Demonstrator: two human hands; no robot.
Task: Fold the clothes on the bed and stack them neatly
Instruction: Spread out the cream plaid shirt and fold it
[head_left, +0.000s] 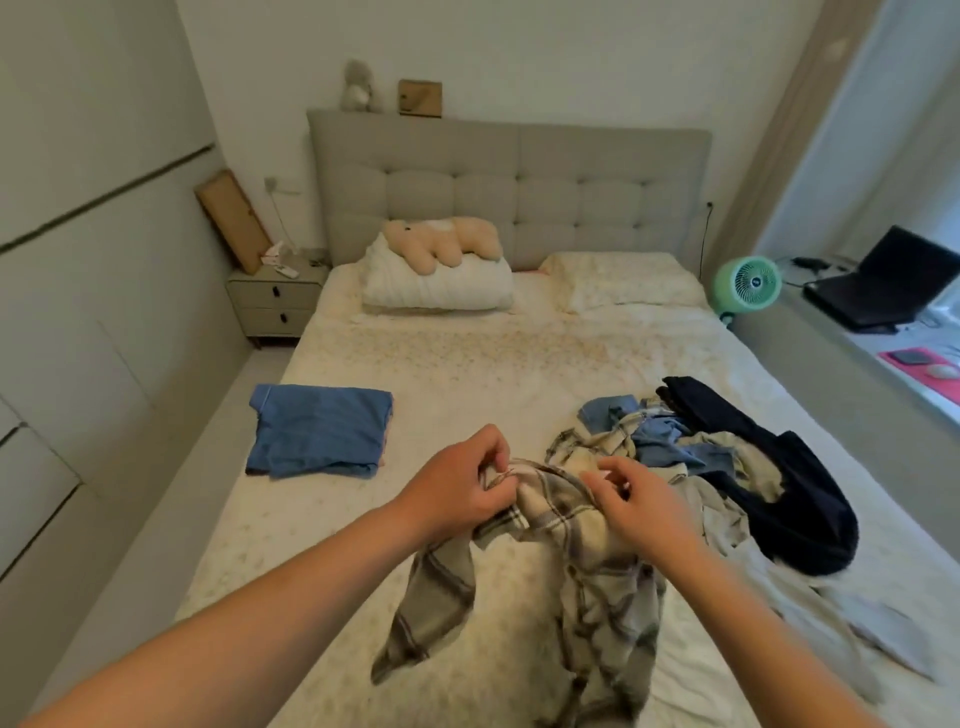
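Observation:
A cream and grey plaid shirt (587, 587) hangs above the near part of the bed (467, 364). My left hand (457, 488) pinches its upper edge. My right hand (639, 504) grips the same edge a little to the right, fingers curled into the cloth. A folded blue garment (317, 431) lies flat on the left side of the bed. To the right sits a loose pile of clothes (670, 441) with blue, cream and plaid pieces, and a dark navy garment (779, 488) draped over it.
A white pillow with a beige plush toy (441, 244) lies at the headboard. A nightstand (275, 301) stands at the bed's left. On the right are a green fan (748, 286) and a ledge with a laptop (883, 286).

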